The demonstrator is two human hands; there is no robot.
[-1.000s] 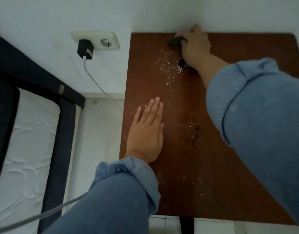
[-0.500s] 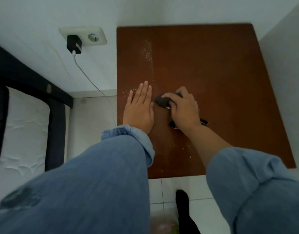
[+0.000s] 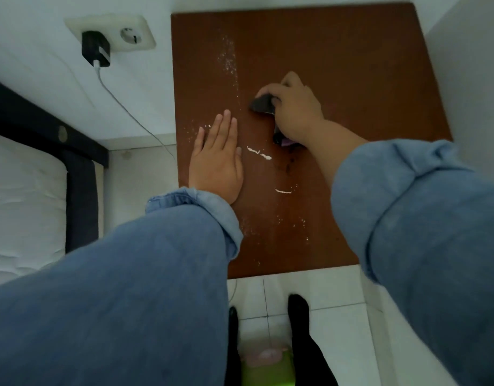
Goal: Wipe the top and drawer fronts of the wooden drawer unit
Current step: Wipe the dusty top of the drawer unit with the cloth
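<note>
Right hand (image 3: 296, 107), frame centre, fingers clenched on cloth (image 3: 263, 104), now back mid-top (image 3: 351, 65) from the front. Left hand (image 3: 216, 160) flat, fingers together. White dust (image 3: 258, 152) gathered in lines; top unfinished, drawer fronts unseen.

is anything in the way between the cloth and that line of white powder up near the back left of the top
Nothing visible. The dark cloth in the right hand sits just right of the powder streak, with only bare wood between. The left hand lies flat nearer the front, below that path.
</note>
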